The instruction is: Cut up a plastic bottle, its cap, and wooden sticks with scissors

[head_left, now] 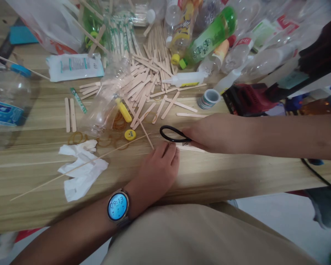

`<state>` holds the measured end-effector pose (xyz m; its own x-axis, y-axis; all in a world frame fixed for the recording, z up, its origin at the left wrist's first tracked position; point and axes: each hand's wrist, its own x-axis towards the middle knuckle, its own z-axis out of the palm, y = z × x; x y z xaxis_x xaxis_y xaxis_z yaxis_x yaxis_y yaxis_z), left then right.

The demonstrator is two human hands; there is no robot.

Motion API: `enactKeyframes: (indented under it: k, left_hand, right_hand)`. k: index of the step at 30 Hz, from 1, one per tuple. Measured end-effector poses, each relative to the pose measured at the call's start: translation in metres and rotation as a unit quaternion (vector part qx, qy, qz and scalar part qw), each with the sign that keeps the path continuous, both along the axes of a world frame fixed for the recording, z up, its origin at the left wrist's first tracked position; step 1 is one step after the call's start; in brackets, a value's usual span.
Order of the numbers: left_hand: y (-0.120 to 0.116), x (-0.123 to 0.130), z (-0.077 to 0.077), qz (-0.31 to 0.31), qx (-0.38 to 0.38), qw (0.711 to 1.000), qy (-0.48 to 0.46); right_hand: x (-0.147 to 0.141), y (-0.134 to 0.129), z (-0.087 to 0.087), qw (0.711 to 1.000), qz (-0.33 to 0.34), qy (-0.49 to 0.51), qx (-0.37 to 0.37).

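My left hand [162, 162], with a watch [118, 207] on its wrist, rests at the table's near side. Its fingers are bent together over the end of a wooden craft stick [191, 148]; the fingertips are partly hidden. From the right, my right hand [206, 132] is closed round what look like scissors [173, 139]. One black loop handle sticks out toward the left; the blades are mostly hidden. A thin wooden stick [146, 133] points at my left fingers. Just beyond lie a yellow cap [130, 135] and a yellow-handled tool [124, 110].
A heap of craft sticks [140, 81], a glue bottle [186, 78] and a tape roll [209, 98] lie behind. Plastic bottles [212, 36] crowd the back. A red-black power tool [248, 98] stands right. Crumpled tissue [81, 169] and a long skewer [44, 181] lie left.
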<state>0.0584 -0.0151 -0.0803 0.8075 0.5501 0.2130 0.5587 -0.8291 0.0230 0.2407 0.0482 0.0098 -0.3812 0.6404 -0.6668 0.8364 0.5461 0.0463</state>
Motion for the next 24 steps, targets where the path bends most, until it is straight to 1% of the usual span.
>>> enactKeyframes:
  k: [3, 9, 17, 24]
  left_hand:
    - [0.0009, 0.0005, -0.0012, 0.005, 0.006, 1.0, -0.007]
    - [0.001, 0.0008, -0.0024, 0.008, 0.001, 1.0, 0.006]
    - [0.0017, 0.0009, -0.0005, 0.005, -0.007, 1.0, 0.01]
    - [0.0011, 0.0003, -0.0009, -0.001, -0.01, 1.0, 0.001]
  right_hand:
    - [0.0009, 0.0003, -0.0011, 1.0, 0.006, -0.006, 0.009]
    - [0.0014, 0.0006, -0.0002, 1.0, -0.009, -0.025, -0.006]
    - [0.0019, -0.002, -0.0003, 0.999, -0.022, -0.02, 0.015]
    - [-0.0006, -0.0014, 0.0004, 1.0, -0.02, -0.024, -0.004]
